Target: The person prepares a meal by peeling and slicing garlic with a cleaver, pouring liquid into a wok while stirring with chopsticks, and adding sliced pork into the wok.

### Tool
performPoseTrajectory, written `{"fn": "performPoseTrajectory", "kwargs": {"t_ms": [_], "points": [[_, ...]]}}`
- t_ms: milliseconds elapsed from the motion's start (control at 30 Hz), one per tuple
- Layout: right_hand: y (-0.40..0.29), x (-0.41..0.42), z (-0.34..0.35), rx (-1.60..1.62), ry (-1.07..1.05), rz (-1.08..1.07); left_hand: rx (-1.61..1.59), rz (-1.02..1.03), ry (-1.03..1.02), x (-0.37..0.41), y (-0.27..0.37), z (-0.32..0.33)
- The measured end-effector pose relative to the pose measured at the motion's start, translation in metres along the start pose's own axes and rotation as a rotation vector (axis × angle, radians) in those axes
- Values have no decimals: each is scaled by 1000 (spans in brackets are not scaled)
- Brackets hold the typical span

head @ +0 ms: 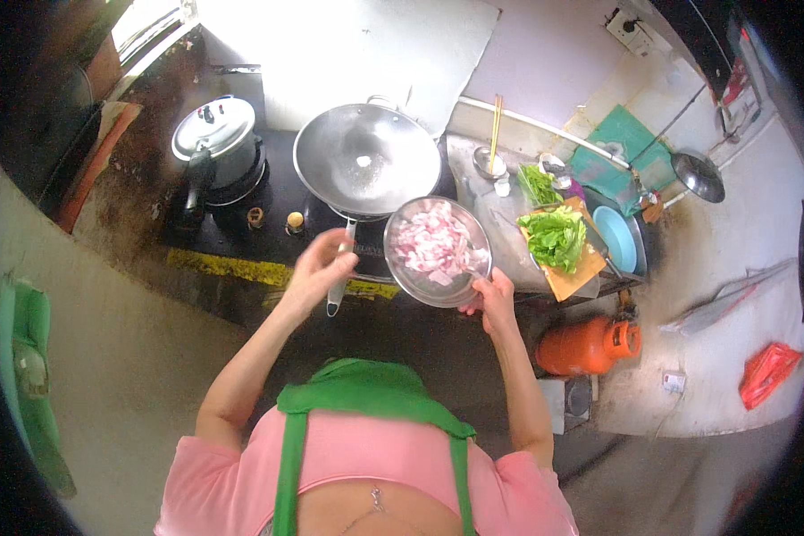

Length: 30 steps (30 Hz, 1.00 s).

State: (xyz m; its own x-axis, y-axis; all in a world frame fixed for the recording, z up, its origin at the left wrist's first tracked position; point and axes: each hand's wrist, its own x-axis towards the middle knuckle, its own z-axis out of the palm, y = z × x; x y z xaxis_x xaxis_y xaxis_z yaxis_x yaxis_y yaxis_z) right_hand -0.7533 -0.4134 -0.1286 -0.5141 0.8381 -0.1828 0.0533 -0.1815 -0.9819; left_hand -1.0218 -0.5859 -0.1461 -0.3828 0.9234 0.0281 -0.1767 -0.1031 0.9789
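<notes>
A metal bowl [435, 295] holding sliced raw meat [435, 241] is tilted in my right hand [494, 298], which grips its lower right rim. The bowl is just right of the long handle [337, 295] of a metal wok [365, 157]. That wok sits on the black gas stove [281, 181], with a small whitish patch at its middle that may be glare. My left hand [325, 264] is at the wok's handle, thumb apart from the fingers; whether it grips the handle cannot be told.
A pressure cooker [221, 154] stands on the left burner. Right of the stove are leafy greens [557, 238] on a wooden cutting board [569, 288], a cleaver [599, 241], a small bowl [488, 163] with chopsticks [496, 130] and a blue basin [615, 234]. An orange gas cylinder [579, 346] is below.
</notes>
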Motion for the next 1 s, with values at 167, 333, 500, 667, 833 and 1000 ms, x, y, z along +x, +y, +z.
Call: {"fn": "performPoseTrajectory", "kwargs": {"t_ms": [167, 333, 500, 667, 833, 1000], "points": [[-5, 1, 30, 13, -146, 56, -518, -279, -99, -2, -8, 54], [-31, 10, 61, -864, 174, -572, -597, -252, 75, -1, -14, 42], [-45, 41, 109, -1166, -393, -719, -561, -253, 122, -3, -14, 38], [-36, 69, 142, -1263, -600, -541, -524, -237, 171, 2, -10, 26], [9, 109, 157, -1129, -714, -651, -523, -247, 202, 9, -14, 12], [-19, 85, 187, -1103, -707, -689, -565, -228, 157, 17, -27, -12]]}}
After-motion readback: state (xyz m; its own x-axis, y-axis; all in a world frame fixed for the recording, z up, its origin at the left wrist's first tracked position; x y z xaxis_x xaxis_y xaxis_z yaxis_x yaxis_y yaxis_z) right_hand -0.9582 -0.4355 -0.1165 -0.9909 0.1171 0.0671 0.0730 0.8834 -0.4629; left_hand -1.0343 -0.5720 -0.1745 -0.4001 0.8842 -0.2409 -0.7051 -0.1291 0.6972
